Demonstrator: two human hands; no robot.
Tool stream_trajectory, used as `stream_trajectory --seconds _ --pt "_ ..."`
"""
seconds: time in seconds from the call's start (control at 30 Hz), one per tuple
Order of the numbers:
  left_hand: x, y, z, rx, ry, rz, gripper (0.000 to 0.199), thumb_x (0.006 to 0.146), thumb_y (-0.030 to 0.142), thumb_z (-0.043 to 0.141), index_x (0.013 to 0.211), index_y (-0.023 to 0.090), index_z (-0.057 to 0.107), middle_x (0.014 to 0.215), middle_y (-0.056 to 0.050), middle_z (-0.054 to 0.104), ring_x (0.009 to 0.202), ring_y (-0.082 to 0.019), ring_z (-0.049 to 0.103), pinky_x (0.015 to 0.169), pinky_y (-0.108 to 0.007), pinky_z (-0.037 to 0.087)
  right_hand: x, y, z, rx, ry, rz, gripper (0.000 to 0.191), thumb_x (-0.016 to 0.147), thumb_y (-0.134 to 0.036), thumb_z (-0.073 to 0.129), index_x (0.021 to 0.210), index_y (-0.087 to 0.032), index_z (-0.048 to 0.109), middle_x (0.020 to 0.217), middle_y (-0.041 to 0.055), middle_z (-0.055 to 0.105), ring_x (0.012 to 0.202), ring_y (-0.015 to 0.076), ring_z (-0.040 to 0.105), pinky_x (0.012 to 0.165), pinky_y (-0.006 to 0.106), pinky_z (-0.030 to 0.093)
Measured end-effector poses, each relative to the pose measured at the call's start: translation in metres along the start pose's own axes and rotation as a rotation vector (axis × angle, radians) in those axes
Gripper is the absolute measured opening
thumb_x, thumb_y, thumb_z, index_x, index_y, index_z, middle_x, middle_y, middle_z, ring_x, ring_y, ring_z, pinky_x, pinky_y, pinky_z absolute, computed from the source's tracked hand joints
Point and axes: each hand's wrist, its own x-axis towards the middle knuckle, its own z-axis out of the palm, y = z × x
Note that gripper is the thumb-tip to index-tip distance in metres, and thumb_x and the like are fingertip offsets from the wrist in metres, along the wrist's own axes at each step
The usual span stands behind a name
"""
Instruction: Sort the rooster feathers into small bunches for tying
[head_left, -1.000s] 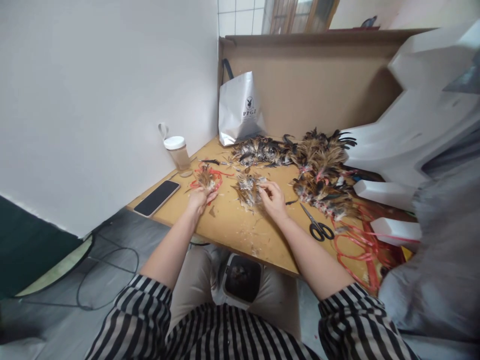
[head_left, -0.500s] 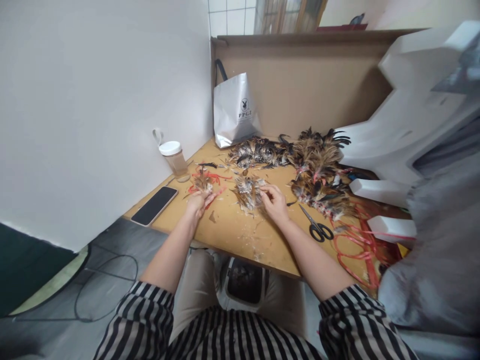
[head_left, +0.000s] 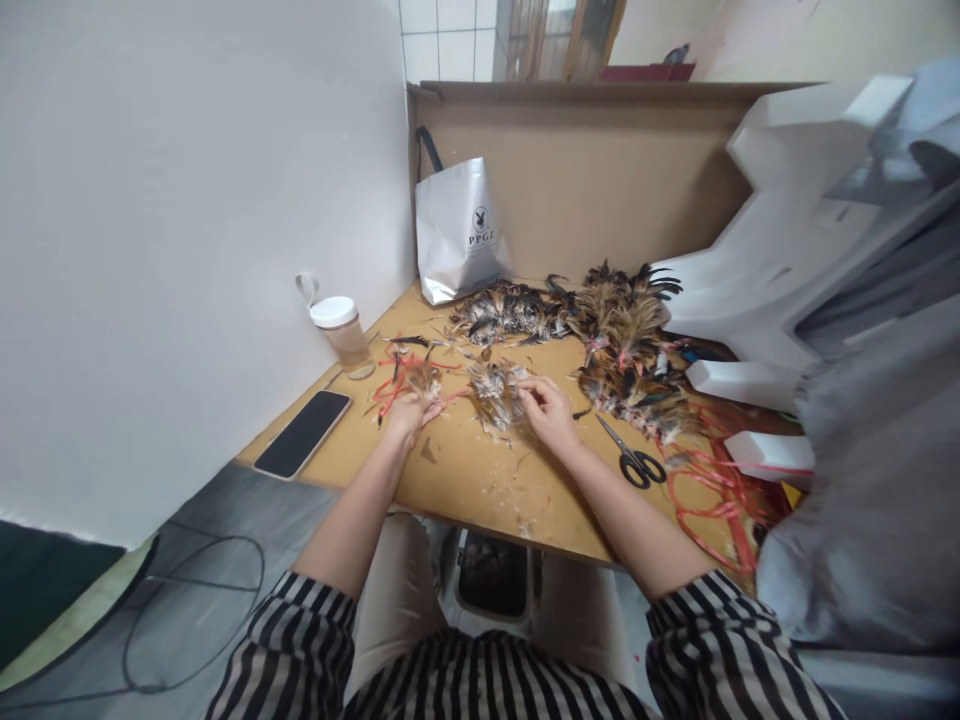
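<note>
My left hand (head_left: 409, 414) is closed around a small bunch of brown feathers (head_left: 424, 380), whose tips fan out beyond the fingers. A strip of red string (head_left: 454, 394) trails from that hand toward the right. Just right of it, a loose pile of brown and white feathers (head_left: 491, 395) lies on the wooden table (head_left: 450, 475). My right hand (head_left: 547, 408) is at the pile's right edge, thumb and fingertips pinched together on what looks like a feather. The quill between those fingertips is too small to see clearly.
Black-handled scissors (head_left: 637, 464) lie right of my right arm, beside tangled red string (head_left: 720, 500). Bundles of feathers (head_left: 622, 320) line the back right. A phone (head_left: 304, 432), a lidded cup (head_left: 346, 335) and a silver bag (head_left: 457, 230) stand or lie left and behind.
My left hand with its feather bunch has moved slightly right, closer to the pile. My right hand stays pinched at the pile's edge. The camera view has shifted a little.
</note>
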Motion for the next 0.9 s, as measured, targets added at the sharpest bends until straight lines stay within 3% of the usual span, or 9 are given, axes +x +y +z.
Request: stream_trajectory --seconds 0.13,0.27,0.43,0.67,0.77,0.9 --pt "0.001 0.007 0.007 -0.080 -0.072 0.022 0.003 0.074 0.005 0.059 0.072 0.005 0.061 0.074 -0.012 0.065 0.074 -0.014 0.065 0.080 -0.027 0.051 0.004 -0.007 0.005 0.066 -0.020 0.060 0.017 0.081 -0.029 0.048 0.082 -0.019 0.062 0.078 0.0032 0.060 0.072 0.0154 0.055 0.070 0.029 0.043" --pt "0.003 0.013 0.017 -0.069 -0.096 0.022 0.002 0.074 0.007 0.059 0.073 0.006 0.061 0.075 -0.011 0.066 0.075 -0.014 0.065 0.081 -0.028 0.051 0.006 -0.004 0.012 0.098 -0.005 0.111 0.018 0.080 -0.030 0.048 0.081 -0.019 0.062 0.079 0.0031 0.061 0.073 0.0153 0.055 0.071 0.029 0.043" --pt "0.005 0.011 0.019 0.097 -0.157 0.026 0.009 0.071 0.013 0.065 0.076 0.005 0.062 0.078 -0.012 0.067 0.066 -0.014 0.065 0.067 -0.022 0.054 0.003 0.011 0.014 0.074 0.056 0.142 0.018 0.080 -0.029 0.048 0.081 -0.018 0.062 0.077 0.0030 0.061 0.070 0.0148 0.053 0.068 0.028 0.042" --pt "0.000 0.000 0.019 0.328 -0.185 -0.027 0.010 0.063 0.010 0.070 0.064 0.005 0.062 0.061 -0.010 0.065 0.053 -0.011 0.062 0.055 -0.016 0.051 -0.003 0.021 0.005 -0.008 0.041 0.062 0.017 0.081 -0.028 0.047 0.080 -0.019 0.062 0.076 0.0036 0.058 0.070 0.0152 0.053 0.068 0.028 0.042" --pt "-0.005 0.004 0.022 0.286 -0.165 -0.027 0.006 0.067 0.008 0.066 0.065 0.004 0.062 0.065 -0.012 0.066 0.059 -0.012 0.064 0.061 -0.017 0.052 -0.004 0.023 0.002 -0.019 0.042 0.045 0.018 0.081 -0.028 0.046 0.080 -0.019 0.062 0.076 0.0039 0.058 0.070 0.0151 0.053 0.067 0.028 0.042" --pt "-0.013 0.016 0.025 0.054 -0.185 -0.059 0.006 0.072 0.007 0.062 0.076 0.002 0.063 0.075 -0.016 0.067 0.071 -0.016 0.066 0.071 -0.022 0.054 -0.005 0.021 0.003 0.020 0.037 0.051 0.018 0.081 -0.030 0.047 0.081 -0.020 0.063 0.075 0.0039 0.058 0.071 0.0159 0.052 0.068 0.029 0.042"
